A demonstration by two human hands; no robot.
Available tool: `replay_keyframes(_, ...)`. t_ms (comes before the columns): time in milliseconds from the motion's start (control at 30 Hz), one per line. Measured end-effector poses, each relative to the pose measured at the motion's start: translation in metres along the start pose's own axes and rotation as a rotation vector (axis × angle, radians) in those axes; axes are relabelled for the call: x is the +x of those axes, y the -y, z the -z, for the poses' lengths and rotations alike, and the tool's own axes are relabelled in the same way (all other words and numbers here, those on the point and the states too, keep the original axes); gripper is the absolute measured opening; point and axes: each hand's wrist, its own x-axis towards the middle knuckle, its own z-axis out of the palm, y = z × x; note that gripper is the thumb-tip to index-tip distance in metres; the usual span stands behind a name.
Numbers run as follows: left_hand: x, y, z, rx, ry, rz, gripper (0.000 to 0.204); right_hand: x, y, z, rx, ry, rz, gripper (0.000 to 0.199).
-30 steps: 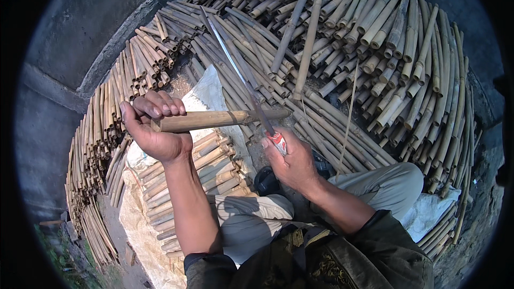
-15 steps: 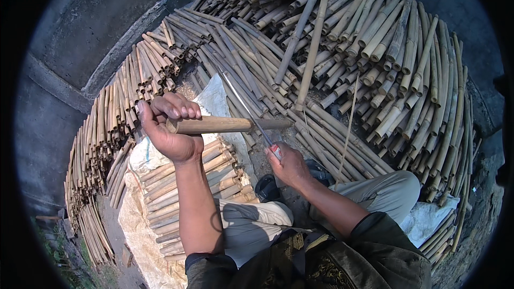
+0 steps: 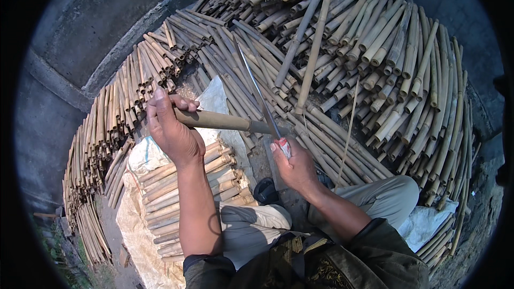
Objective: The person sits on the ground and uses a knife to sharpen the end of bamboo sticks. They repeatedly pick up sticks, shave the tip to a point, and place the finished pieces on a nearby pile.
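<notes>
My left hand [image 3: 178, 131] is closed round the left end of a short bamboo pole [image 3: 222, 121], its thumb pointing up. The pole lies roughly level in front of me, and its far right end falls into shadow. Closed on the red-and-white handle of a long knife [image 3: 258, 92] is my right hand [image 3: 296, 167]. The narrow blade slants up and to the left, crossing the pole near its right part in this view; whether blade and pole touch I cannot tell.
Cut bamboo pieces [image 3: 166, 208] lie in a row on a pale woven sack [image 3: 131, 225] at my left. Large stacks of bamboo poles [image 3: 396, 48] rise ahead and to the right, with another stack [image 3: 96, 144] along the grey wall [image 3: 96, 32]. My bent knee [image 3: 393, 195] is at the right.
My left hand has turned and slid over the pole's left end, which showed before. The knife has shifted slightly right, with more of its blade's flat showing.
</notes>
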Motion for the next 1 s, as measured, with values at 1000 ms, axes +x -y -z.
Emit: replay_keyframes(1000,-0.016,-0.001,-0.010,0.045,0.081,-0.007,0.029,0.001,-0.005,-0.020,-0.069,0.071,-0.074,0.028)
